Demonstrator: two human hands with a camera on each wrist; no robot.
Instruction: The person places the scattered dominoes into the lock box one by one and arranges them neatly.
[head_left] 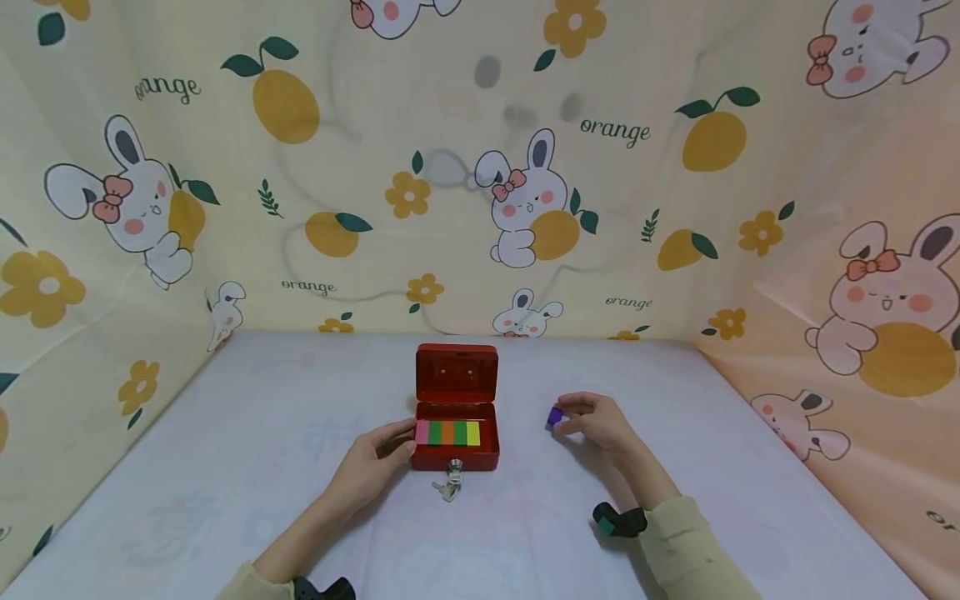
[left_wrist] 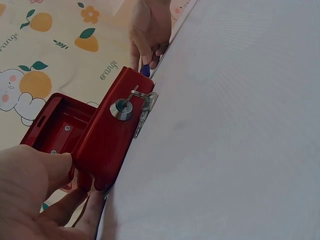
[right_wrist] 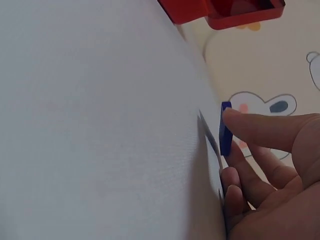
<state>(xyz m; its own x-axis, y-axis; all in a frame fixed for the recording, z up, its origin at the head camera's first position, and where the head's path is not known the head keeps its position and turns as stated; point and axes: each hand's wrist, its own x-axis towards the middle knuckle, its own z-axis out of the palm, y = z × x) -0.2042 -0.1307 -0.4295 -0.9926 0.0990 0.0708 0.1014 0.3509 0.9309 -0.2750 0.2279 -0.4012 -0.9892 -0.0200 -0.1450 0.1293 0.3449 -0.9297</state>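
Observation:
A small red cash box (head_left: 455, 458) stands on the table with its lid (head_left: 456, 373) raised. Several coloured blocks (head_left: 447, 433), pink, green, orange and yellow, lie side by side in it, with a gap at the right end. My left hand (head_left: 372, 462) touches the box's left side with thumb and fingertips, also seen in the left wrist view. To the right of the box, my right hand (head_left: 597, 419) pinches a purple-blue block (right_wrist: 226, 129) between thumb and fingers, just above the table. Keys (left_wrist: 142, 112) hang from the lock (left_wrist: 121, 109) on the box's front.
A white cloth covers the table (head_left: 465, 550). Behind it and along both sides rises a patterned curtain (head_left: 450, 208) with rabbits and oranges. A black wrist device (head_left: 621, 520) sits by the right sleeve, and another (head_left: 324, 588) by the left.

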